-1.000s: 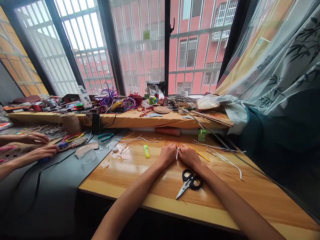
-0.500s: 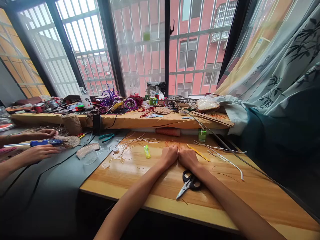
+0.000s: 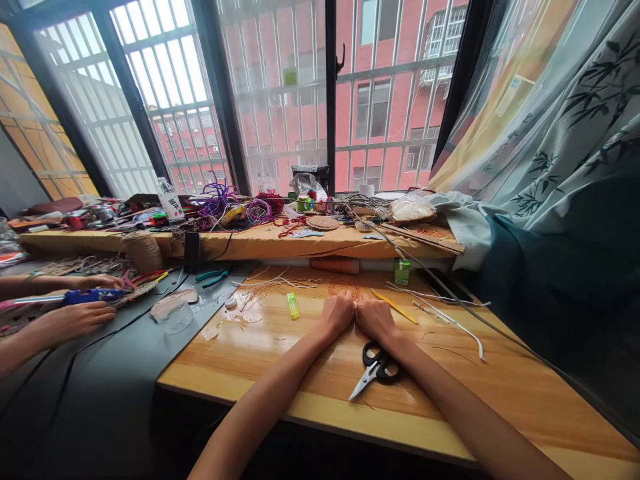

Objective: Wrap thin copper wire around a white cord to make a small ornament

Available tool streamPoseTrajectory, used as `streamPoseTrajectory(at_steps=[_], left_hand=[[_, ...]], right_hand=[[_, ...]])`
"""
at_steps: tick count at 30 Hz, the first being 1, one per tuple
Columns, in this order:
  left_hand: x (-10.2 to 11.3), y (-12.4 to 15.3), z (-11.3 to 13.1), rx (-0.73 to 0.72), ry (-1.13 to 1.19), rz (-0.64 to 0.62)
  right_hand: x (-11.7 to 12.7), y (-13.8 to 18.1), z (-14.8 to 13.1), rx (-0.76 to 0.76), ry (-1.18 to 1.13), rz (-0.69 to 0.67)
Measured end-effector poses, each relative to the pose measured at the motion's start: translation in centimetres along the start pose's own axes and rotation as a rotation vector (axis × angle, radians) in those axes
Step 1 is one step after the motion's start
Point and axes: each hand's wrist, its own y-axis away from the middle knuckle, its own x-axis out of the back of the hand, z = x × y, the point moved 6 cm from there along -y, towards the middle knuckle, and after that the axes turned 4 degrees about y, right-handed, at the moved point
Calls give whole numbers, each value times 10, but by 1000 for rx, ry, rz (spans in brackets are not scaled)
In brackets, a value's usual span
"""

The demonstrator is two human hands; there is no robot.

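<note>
Two on my feed: left hand (image 3: 337, 312), right hand (image 3: 375, 316), both closed, contents indiscernible; white strip, visible between them earlier, now hidden.

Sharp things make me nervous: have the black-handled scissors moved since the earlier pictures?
No. The scissors lie in the same spot relative to the front edge of the wooden table; no shift shows.
</note>
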Motion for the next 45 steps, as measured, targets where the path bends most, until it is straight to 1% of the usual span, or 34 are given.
streamPoseTrajectory(at_steps=[6, 11, 18, 24, 30, 35, 39, 45], left_hand=[[1, 1, -3, 10, 10, 0], [0, 1, -2, -24, 30, -4], [6, 4, 1, -54, 5, 69], [3, 4, 2, -63, -41, -24], [2, 4, 2, -55, -27, -43], [4, 6, 5, -78, -23, -20], [9, 7, 6, -74, -11, 0], [16, 8, 4, -6, 28, 15]], right_hand=[[0, 2, 9, -32, 2, 9], [3, 3, 9, -18, 13, 59], [3, 4, 6, 0, 48, 53], [6, 7, 4, -6, 57, 21], [6, 8, 3, -6, 56, 8], [5, 8, 4, -44, 37, -31], [0, 9, 7, -91, -22, -43], [-8, 6, 16, -155, -248, -31]])
